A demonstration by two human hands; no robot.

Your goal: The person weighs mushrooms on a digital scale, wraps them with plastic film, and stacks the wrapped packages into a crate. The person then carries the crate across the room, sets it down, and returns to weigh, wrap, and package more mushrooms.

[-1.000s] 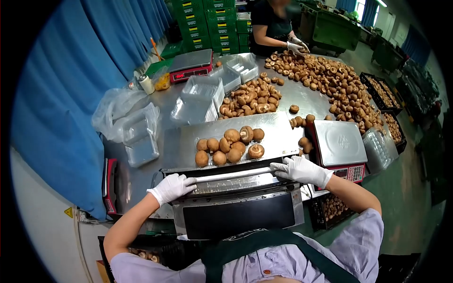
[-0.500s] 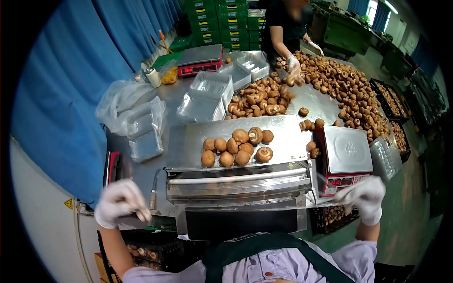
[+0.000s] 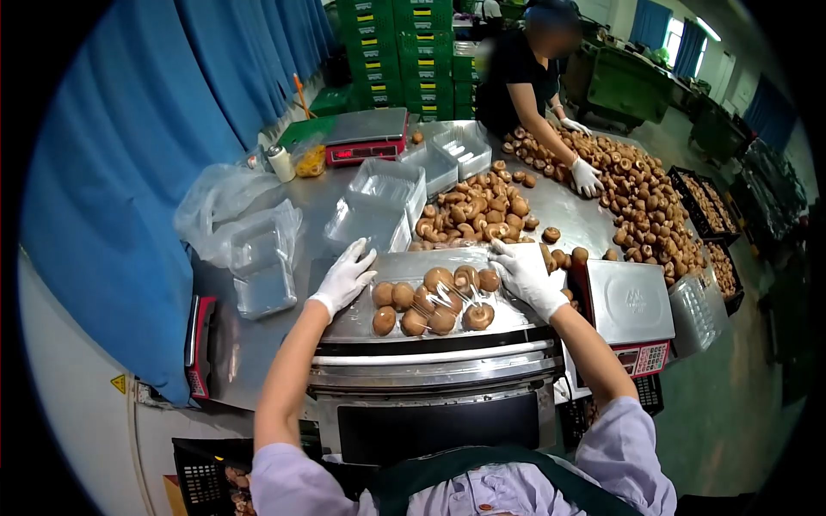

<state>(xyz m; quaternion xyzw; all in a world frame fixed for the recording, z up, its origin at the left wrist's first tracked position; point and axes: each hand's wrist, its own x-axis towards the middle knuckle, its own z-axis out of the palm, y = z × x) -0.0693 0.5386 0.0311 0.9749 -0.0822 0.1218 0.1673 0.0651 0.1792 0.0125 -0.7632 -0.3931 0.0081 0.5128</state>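
Clear plastic film [image 3: 411, 297] lies stretched over a group of brown mushrooms [image 3: 439, 279] on the metal plate of the wrapping machine [image 3: 430, 370]. My left hand [image 3: 346, 277], in a white glove, grips the film's far left part beside the mushrooms. On the far right part, my gloved right hand [image 3: 527, 275] holds the film down at the plate's edge. The fingertips of both hands are partly hidden. A tray under the mushrooms is hard to make out through the film.
Behind the plate lie a mushroom pile [image 3: 473, 206] and stacked clear trays [image 3: 370, 219]. A scale [image 3: 632, 301] stands right, another scale [image 3: 366, 138] at the back left. Across the table a co-worker [image 3: 525, 86] reaches into a larger mushroom heap [image 3: 645, 198]. Plastic bags [image 3: 215, 189] lie left.
Both my hands have moved forward and inward from near my body to the plate's far side. The film now covers the mushrooms. The co-worker's hand has moved right to the larger heap.
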